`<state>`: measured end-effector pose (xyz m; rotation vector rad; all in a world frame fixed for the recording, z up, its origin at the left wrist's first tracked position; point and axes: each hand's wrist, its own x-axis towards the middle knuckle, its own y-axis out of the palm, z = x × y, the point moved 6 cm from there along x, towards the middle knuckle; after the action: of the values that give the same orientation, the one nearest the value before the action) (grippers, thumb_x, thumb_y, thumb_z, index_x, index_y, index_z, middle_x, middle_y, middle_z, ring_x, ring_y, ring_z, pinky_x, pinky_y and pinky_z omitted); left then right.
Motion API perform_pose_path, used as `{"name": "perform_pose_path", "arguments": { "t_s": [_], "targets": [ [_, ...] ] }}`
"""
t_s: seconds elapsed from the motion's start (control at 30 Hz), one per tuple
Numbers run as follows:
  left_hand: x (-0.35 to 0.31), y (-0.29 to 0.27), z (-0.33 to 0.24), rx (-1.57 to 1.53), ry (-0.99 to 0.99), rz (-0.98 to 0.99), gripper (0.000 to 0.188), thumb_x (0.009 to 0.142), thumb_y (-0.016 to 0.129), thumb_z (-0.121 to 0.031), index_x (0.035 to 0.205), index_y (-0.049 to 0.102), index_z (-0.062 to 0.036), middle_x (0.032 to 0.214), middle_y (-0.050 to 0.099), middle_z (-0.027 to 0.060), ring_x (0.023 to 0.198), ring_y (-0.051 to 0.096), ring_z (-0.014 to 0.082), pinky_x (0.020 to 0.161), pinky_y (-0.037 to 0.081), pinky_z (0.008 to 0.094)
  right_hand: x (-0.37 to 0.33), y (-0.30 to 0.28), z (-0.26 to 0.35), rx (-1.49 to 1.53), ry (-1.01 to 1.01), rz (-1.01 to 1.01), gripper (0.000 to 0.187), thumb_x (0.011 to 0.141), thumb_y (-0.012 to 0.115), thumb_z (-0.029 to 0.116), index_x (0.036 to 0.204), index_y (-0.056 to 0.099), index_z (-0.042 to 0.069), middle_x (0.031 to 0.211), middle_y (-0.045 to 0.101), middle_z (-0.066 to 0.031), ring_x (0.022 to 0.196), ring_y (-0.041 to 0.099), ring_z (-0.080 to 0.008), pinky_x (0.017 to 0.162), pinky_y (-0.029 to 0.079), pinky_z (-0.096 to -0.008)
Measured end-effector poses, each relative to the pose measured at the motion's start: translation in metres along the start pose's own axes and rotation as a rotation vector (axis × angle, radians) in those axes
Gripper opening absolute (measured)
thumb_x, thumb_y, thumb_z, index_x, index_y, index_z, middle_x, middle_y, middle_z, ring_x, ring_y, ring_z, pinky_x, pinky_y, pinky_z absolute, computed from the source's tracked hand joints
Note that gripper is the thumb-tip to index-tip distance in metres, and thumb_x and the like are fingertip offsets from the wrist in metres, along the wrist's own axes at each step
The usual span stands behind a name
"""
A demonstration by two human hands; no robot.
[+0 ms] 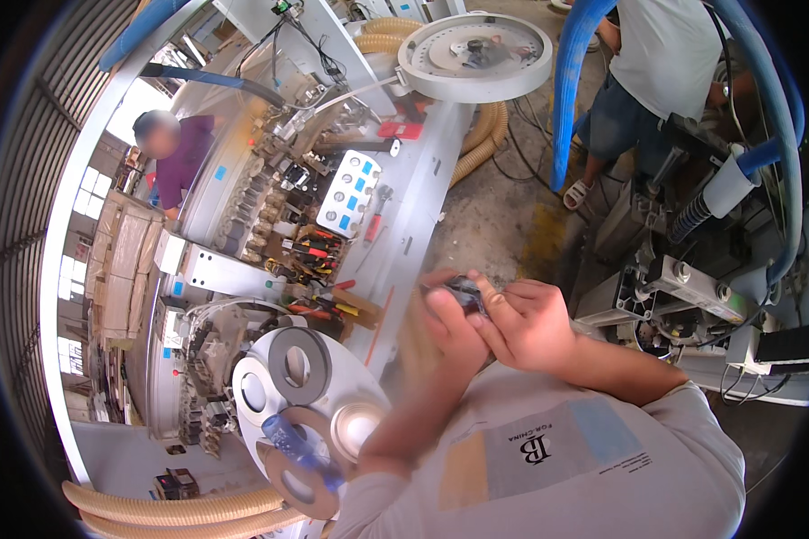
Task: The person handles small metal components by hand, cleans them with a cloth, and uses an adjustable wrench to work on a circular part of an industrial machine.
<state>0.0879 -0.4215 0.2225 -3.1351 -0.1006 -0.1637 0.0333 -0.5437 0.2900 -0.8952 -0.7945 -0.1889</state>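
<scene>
Both my hands are close together in front of my chest. My left hand (451,331) curls its fingers and thumb around a small dark, shiny object (464,292), whose kind I cannot make out. From the right, my right hand (532,323) meets it with bent fingers, one fingertip pressed on the object's upper side. Much of the object is hidden behind the fingers. Nearest on the left is a white machine table, where a red-handled tool (374,226) lies beside a white panel (347,193) with round dials and blue labels.
Several pliers and screwdrivers (319,256) lie along the machine. A round disc stand (368,359) with rings and a blue bottle (292,440) is at lower left. Blue hoses (577,90) hang at upper right. A person in shorts (665,63) stands beyond; another in purple (184,157) is far left.
</scene>
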Motion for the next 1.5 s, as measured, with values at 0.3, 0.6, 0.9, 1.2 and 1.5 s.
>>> {"name": "perform_pose_path", "arguments": {
  "t_s": [0.3,0.6,0.9,1.2,1.5],
  "targets": [
    [-0.002,0.021,-0.02,0.092,0.23,0.385,0.024,0.102,0.061,-0.013,0.121,0.061,0.0007,0.111,0.067,0.012,0.097,0.066,0.0185,0.085,0.053,0.0334,-0.003,-0.015,-0.056,0.747,0.383,0.021,0.04,0.094,0.073,0.009,0.131,0.064,-0.004,0.095,0.075,-0.0129,0.082,0.073,-0.0208,0.078,0.056,-0.0292],
    [-0.006,0.027,-0.022,-0.292,-0.132,0.435,0.026,0.094,0.062,-0.002,0.118,0.065,0.0069,0.097,0.074,0.013,0.082,0.071,0.0152,0.072,0.058,0.0275,0.006,-0.027,-0.072,0.387,0.047,0.02,0.023,0.09,0.078,0.026,0.09,0.072,0.005,0.072,0.069,-0.0068,0.055,0.061,-0.0225,0.056,0.047,-0.0319],
    [0.006,0.013,-0.038,0.281,0.226,0.271,0.029,0.09,0.07,-0.001,0.118,0.065,0.005,0.099,0.075,0.0133,0.084,0.072,0.0162,0.077,0.057,0.0289,0.03,-0.068,-0.074,0.24,-0.068,-0.121,0.046,0.072,0.088,0.025,0.112,0.073,0.007,0.115,0.071,-0.0077,0.094,0.065,-0.0268,0.08,0.049,-0.0379],
    [0.004,0.025,-0.024,-0.111,-0.142,0.285,0.027,0.098,0.066,-0.008,0.123,0.064,0.0032,0.105,0.072,0.0085,0.091,0.068,0.0123,0.08,0.055,0.0258,0.021,-0.047,-0.074,0.4,-0.165,-0.015,0.019,0.072,0.087,0.015,0.089,0.077,0.013,0.075,0.068,0.001,0.062,0.055,-0.0176,0.057,0.042,-0.0323],
    [0.001,0.036,-0.011,-0.029,-0.012,0.464,0.026,0.094,0.067,0.001,0.12,0.066,0.0032,0.106,0.073,0.0077,0.093,0.069,0.013,0.08,0.058,0.028,0.02,-0.048,-0.096,0.528,0.145,0.144,0.033,0.076,0.087,0.011,0.106,0.075,0.008,0.066,0.064,-0.003,0.057,0.061,-0.018,0.054,0.045,-0.0296]
  ]
}}
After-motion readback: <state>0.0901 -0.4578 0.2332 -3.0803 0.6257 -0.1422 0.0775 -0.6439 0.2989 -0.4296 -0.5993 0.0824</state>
